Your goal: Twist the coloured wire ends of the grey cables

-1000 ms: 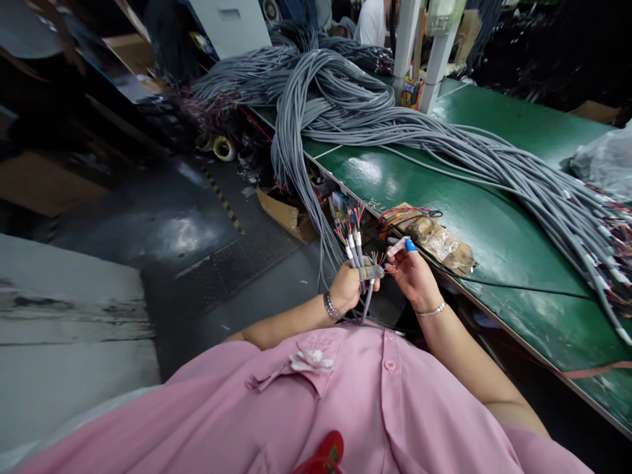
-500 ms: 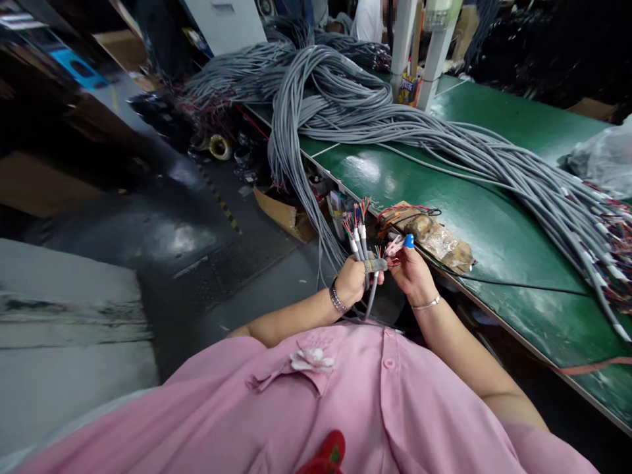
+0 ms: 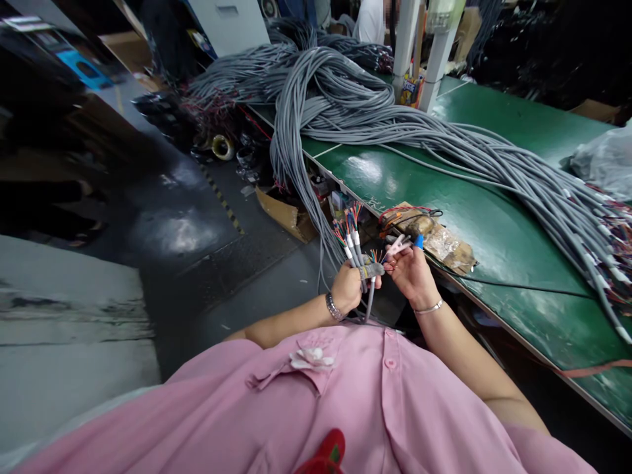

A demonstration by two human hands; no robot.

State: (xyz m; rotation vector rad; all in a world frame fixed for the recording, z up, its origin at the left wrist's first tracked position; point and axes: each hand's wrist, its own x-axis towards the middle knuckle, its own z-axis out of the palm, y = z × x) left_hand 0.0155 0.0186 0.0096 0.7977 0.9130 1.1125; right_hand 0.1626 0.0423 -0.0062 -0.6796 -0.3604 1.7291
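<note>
Grey cables (image 3: 354,245) with fanned, coloured wire ends stand up out of my left hand (image 3: 349,284), whose fingers are wrapped round them. A grey cover is on its thumb. One more cable (image 3: 370,299) hangs below that thumb, its thin stripped wires (image 3: 376,257) spread above it. Close on the right, my right hand (image 3: 411,271) holds a small pale pink tool (image 3: 397,246) and has its fingertips at these wires. A blue cap (image 3: 419,241) covers one of its fingertips.
A thick bundle of grey cables (image 3: 345,122) lies across the green table (image 3: 494,243). By the table's near edge is a piece of cardboard with a clear wrapper (image 3: 451,247). An open cardboard box (image 3: 284,214) stands below. A person in white (image 3: 370,23) is behind.
My right hand has turned more palm up, and the pink tool shows more. The upright cables in my left hand have tilted slightly left.
</note>
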